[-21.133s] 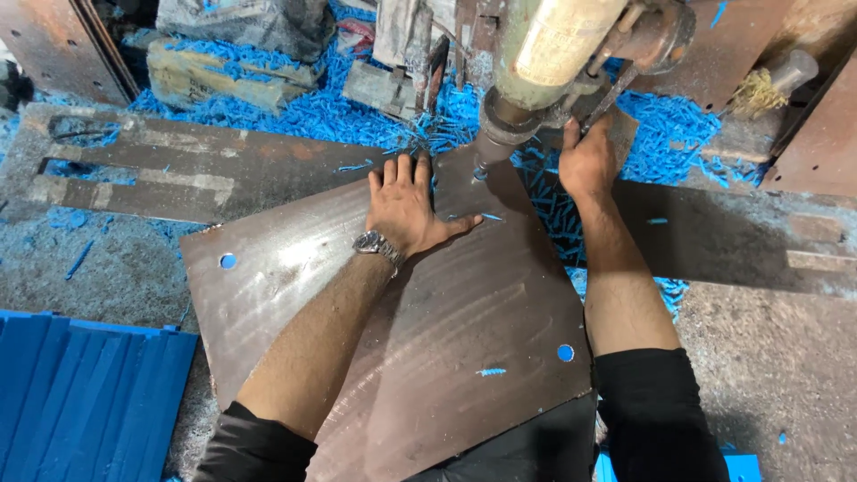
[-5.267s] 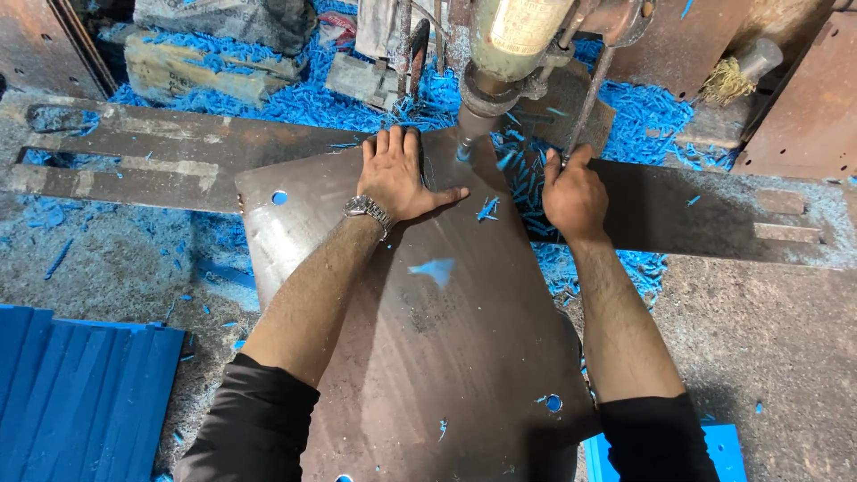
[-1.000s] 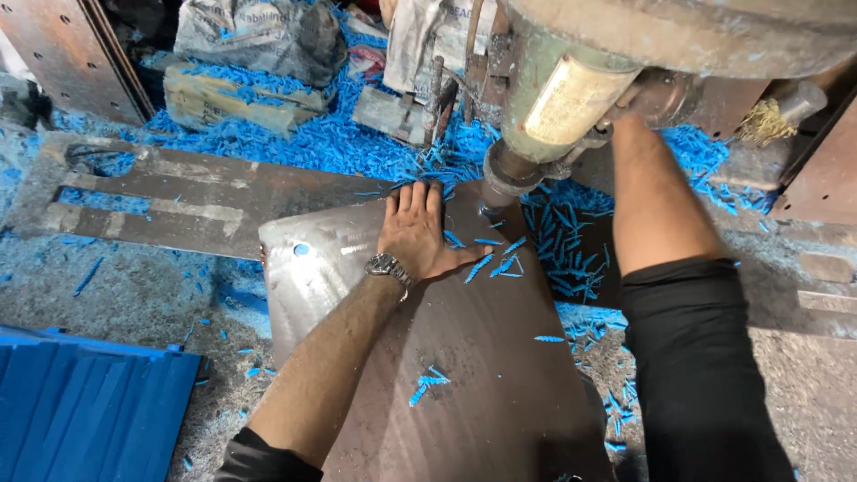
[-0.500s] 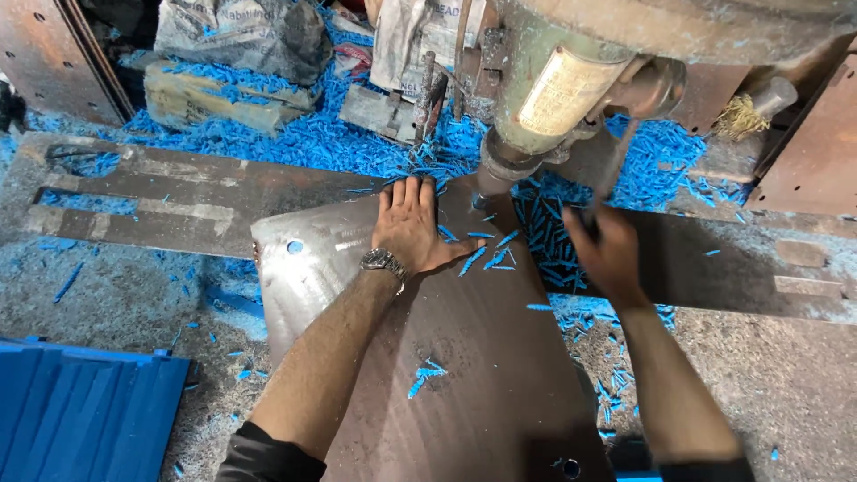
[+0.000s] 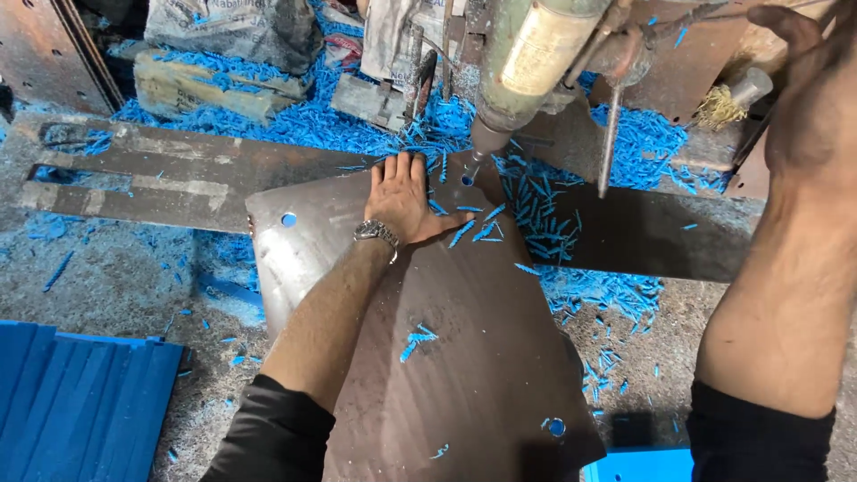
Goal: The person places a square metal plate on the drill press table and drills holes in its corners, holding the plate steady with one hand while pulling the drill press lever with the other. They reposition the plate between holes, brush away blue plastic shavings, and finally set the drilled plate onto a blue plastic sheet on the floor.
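Note:
A large brown sheet with round holes lies on the machine bed, strewn with blue shavings. My left hand, a watch on its wrist, presses flat on the sheet's far edge, fingers spread. Just right of the fingertips is a fresh hole, and the drill spindle hangs right above it. My right hand is raised at the upper right, off the sheet, close to the camera beside the machine's handles. Its fingers are partly out of frame, so its grip is unclear.
A thin lever rod hangs from the drill head. Blue shavings pile around the bed and floor. Stacked blue panels lie at the lower left. A slotted metal bed plate extends left; a brush stands at the back right.
My right hand has lifted from beside the sheet up to the upper right near the machine's handles. My left hand stays flat on the sheet.

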